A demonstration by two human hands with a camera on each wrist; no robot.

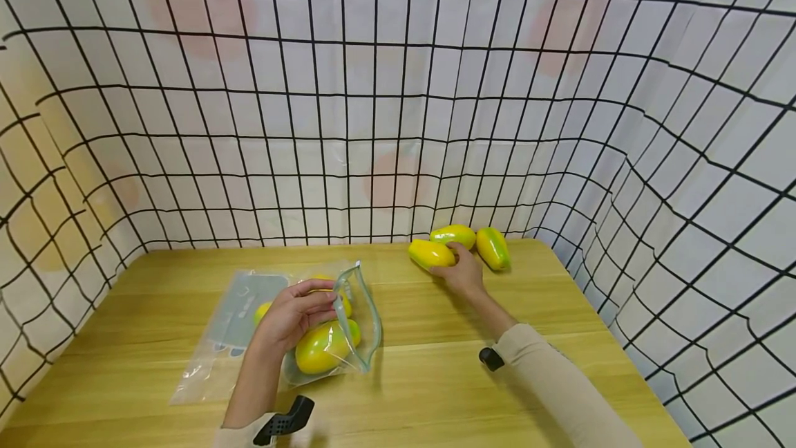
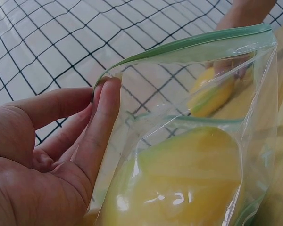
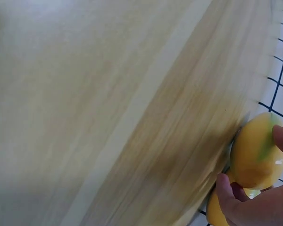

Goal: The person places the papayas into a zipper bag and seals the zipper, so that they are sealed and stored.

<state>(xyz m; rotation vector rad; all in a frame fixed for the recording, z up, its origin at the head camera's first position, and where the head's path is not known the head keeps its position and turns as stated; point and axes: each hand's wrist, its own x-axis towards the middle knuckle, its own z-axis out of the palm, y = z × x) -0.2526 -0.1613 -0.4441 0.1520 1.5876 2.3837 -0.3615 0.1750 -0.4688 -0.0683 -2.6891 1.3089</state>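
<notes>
My left hand (image 1: 302,310) pinches the green zip edge of a clear zip bag (image 1: 373,316) between thumb and fingers, and the bag's mouth gapes to the right. Inside lies a glossy, mango-like yellow-green fruit (image 1: 320,348), large through the plastic in the left wrist view. More yellow shows behind the hand. At the back of the table my right hand (image 1: 465,272) holds another such fruit (image 1: 430,254), thumb and fingers on its near end. In the right wrist view, that hand (image 3: 262,205) curls round the fruit (image 3: 257,153).
Two more yellow-green fruits lie by the right hand, one behind (image 1: 452,234) and one to the right (image 1: 494,249). A flat plastic bag with a grey-blue print (image 1: 245,310) lies at left on the wooden table (image 1: 435,386). Black netting (image 1: 373,116) stands along the back and sides.
</notes>
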